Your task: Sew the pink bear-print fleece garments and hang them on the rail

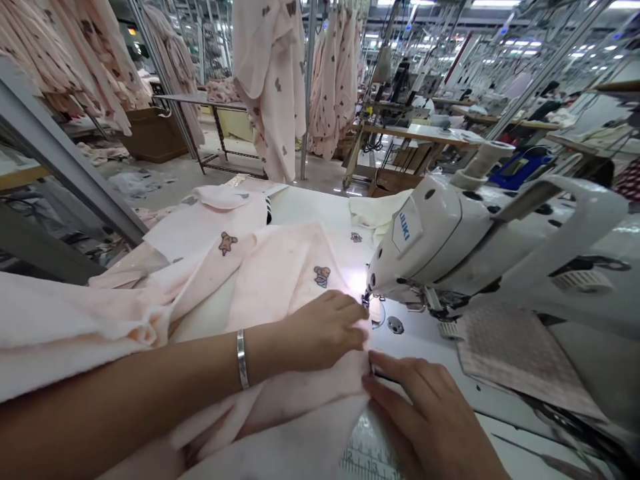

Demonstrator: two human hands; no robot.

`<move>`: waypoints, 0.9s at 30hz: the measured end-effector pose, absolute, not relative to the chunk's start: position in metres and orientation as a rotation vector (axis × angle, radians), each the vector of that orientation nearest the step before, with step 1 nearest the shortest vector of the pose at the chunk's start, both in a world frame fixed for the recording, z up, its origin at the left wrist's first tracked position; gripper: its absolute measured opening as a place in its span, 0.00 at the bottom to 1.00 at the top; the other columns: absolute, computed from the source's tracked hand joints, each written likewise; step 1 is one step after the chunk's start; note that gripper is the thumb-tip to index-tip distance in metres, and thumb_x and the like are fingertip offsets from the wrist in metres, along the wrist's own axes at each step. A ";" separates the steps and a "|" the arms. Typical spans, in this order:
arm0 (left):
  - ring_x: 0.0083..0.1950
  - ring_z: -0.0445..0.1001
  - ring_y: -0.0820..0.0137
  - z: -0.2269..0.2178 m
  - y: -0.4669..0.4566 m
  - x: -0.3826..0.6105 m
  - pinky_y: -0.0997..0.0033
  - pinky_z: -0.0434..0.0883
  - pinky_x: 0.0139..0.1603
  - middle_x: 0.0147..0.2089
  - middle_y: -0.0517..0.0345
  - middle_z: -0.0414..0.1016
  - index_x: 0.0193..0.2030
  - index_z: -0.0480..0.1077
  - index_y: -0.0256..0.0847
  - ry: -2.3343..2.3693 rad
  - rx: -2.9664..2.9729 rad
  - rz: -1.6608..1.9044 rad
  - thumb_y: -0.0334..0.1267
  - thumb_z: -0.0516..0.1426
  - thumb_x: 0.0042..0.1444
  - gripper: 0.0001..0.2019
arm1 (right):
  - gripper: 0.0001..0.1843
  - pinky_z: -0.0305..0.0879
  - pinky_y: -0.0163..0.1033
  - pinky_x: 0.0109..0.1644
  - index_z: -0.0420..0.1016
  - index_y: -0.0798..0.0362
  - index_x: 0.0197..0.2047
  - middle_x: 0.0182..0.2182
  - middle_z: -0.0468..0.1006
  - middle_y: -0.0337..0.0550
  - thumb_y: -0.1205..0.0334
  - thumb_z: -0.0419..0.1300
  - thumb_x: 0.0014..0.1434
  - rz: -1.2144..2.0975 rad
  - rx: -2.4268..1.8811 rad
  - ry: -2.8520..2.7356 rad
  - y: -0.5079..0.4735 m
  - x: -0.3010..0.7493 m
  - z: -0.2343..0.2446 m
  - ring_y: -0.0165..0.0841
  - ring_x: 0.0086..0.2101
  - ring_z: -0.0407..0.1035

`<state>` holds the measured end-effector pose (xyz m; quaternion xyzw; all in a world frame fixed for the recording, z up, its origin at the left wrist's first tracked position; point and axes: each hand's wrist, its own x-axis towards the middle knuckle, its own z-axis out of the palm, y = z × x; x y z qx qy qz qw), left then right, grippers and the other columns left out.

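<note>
Pink fabric (270, 280) with small animal prints lies spread across the white sewing table (305, 208), its right edge at the needle area of the white sewing machine (440, 233). Your left hand (327, 330), silver bracelet (242, 360) at the wrist, rests palm down on the fabric just beside the presser foot, fingers bent; can't tell if they pinch any cloth. Your right hand (430, 410) is nearer you, thumb and index finger closed narrowly on the fabric's edge. Measuring scale (370, 457) shows on the table beside that hand, partly covered. Folded checked cloth (525, 357) lies right, below the machine arm. Thread cone (483, 163) stands behind the machine head; printed pink garments (273, 87) hang beyond the table.
</note>
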<state>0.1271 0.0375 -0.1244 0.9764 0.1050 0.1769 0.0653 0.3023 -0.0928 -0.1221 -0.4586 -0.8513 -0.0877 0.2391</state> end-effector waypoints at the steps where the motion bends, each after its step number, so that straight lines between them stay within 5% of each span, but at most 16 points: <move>1: 0.49 0.67 0.67 -0.125 0.039 0.127 0.64 0.64 0.55 0.46 0.51 0.72 0.43 0.71 0.36 0.231 2.949 0.543 0.32 0.50 0.62 0.08 | 0.13 0.58 0.42 0.39 0.74 0.54 0.43 0.43 0.76 0.47 0.73 0.52 0.57 -0.240 -1.227 -2.356 -0.093 0.301 -0.121 0.35 0.38 0.66; 9: 0.45 0.69 0.68 -0.124 0.063 0.134 0.68 0.67 0.49 0.42 0.52 0.74 0.38 0.72 0.34 0.187 2.956 0.526 0.31 0.47 0.64 0.12 | 0.15 0.56 0.40 0.38 0.74 0.54 0.44 0.43 0.77 0.41 0.74 0.50 0.59 -0.244 -1.242 -2.429 -0.073 0.312 -0.117 0.33 0.35 0.64; 16: 0.39 0.68 0.71 -0.117 0.101 0.148 0.71 0.67 0.43 0.35 0.56 0.70 0.31 0.69 0.37 0.362 2.904 0.525 0.34 0.50 0.63 0.11 | 0.13 0.61 0.45 0.47 0.73 0.53 0.46 0.38 0.75 0.48 0.69 0.50 0.62 -0.305 -1.415 -2.336 -0.044 0.324 -0.136 0.36 0.38 0.68; 20: 0.40 0.69 0.68 -0.112 0.104 0.152 0.68 0.69 0.44 0.36 0.54 0.70 0.35 0.70 0.37 0.440 2.940 0.582 0.30 0.51 0.61 0.08 | 0.14 0.65 0.40 0.42 0.72 0.54 0.47 0.34 0.76 0.47 0.70 0.51 0.61 -0.390 -1.405 -2.318 -0.044 0.323 -0.130 0.35 0.38 0.70; 24: 0.57 0.65 0.56 -0.128 0.075 0.149 0.48 0.61 0.59 0.55 0.43 0.68 0.50 0.69 0.35 0.875 2.812 0.658 0.38 0.56 0.57 0.15 | 0.13 0.66 0.40 0.47 0.70 0.53 0.50 0.42 0.78 0.44 0.65 0.52 0.63 -0.265 -1.272 -2.401 -0.044 0.300 -0.103 0.34 0.43 0.70; 27: 0.56 0.68 0.59 -0.145 0.046 0.141 0.51 0.67 0.56 0.52 0.49 0.71 0.48 0.72 0.36 1.235 2.450 0.577 0.45 0.50 0.59 0.18 | 0.19 0.64 0.41 0.53 0.62 0.53 0.58 0.54 0.72 0.41 0.57 0.49 0.66 -0.181 -1.014 -2.577 -0.036 0.263 -0.088 0.36 0.55 0.63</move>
